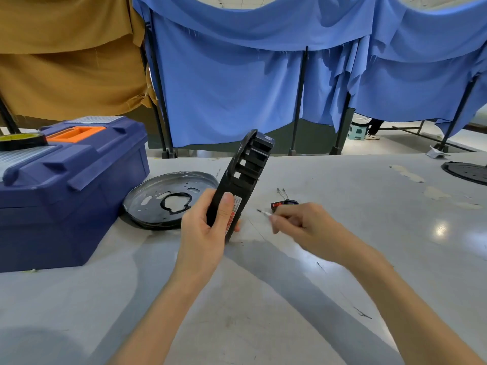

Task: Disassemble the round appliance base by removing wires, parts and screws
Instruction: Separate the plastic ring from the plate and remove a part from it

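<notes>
- Round appliance base (243, 180) stands on edge on the surface (263, 299), left hand (205, 233) grip clamped round its lower rim; it could slip or topple.
- Right hand (303, 222) grip pinches a thin metal-tipped piece (264, 212), blurred; easily dropped.
- Beyond, the loose wired part (283, 204) could get swept away.
</notes>
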